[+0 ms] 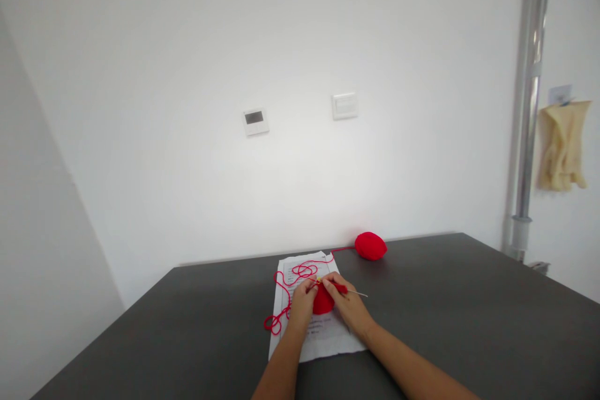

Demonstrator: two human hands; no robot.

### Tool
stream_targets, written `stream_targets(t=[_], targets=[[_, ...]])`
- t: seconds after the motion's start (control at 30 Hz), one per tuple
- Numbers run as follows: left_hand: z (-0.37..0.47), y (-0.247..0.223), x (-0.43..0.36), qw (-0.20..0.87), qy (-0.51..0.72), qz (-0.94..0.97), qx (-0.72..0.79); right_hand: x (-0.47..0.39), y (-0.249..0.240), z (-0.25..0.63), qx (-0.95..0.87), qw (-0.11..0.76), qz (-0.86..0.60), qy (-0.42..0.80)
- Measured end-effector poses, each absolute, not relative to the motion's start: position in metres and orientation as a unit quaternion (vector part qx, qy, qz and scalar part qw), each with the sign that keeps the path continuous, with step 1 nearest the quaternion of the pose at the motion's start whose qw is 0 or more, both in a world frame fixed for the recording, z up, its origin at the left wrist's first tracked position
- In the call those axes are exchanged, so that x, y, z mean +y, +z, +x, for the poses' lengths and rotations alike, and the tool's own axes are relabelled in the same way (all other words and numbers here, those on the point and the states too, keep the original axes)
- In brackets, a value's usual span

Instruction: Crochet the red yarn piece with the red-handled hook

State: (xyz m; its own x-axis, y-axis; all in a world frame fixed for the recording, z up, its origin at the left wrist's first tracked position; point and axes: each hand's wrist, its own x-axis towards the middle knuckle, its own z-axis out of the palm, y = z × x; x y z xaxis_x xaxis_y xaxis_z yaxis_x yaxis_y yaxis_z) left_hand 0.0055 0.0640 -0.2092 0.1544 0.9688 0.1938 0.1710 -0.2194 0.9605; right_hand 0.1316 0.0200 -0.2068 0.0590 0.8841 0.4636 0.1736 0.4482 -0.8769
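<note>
Over a printed sheet of paper [323,345], my hands meet around a red crocheted piece [323,301]. My left hand [304,301] pinches its left side. My right hand [344,300] is closed on a thin crochet hook [359,293], whose pale end sticks out to the right, with a red part beside the fingers. A tiny yellow spot shows at the top of the piece, too small to name. Loose red yarn [284,300] loops across the sheet's left side and top. The hook's tip is hidden by the fingers.
A red yarn ball [370,245] lies at the back of the dark table [450,306], with its strand running to the paper. Behind stands a white wall with a control panel [255,122] and a switch [344,105]. Gloves [564,147] hang at the right near a metal pipe [529,137].
</note>
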Motion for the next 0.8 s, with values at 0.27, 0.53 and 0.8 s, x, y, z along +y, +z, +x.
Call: stream_targets(t=[0.27, 0.53, 0.8], targets=[[0.003, -0.209, 0.063, 0.548, 0.474, 0.565, 0.396, 0.017, -0.204, 0.134, -0.623, 0.584, -0.439, 0.280], [0.001, -0.208, 0.061, 0.600, 0.452, 0.555, 0.358, 0.016, -0.200, 0.141, -0.667, 0.579, -0.430, 0.186], [-0.001, -0.203, 0.057, 0.585, 0.412, 0.599, 0.359, 0.014, -0.200, 0.149, -0.751, 0.521, -0.386, 0.122]])
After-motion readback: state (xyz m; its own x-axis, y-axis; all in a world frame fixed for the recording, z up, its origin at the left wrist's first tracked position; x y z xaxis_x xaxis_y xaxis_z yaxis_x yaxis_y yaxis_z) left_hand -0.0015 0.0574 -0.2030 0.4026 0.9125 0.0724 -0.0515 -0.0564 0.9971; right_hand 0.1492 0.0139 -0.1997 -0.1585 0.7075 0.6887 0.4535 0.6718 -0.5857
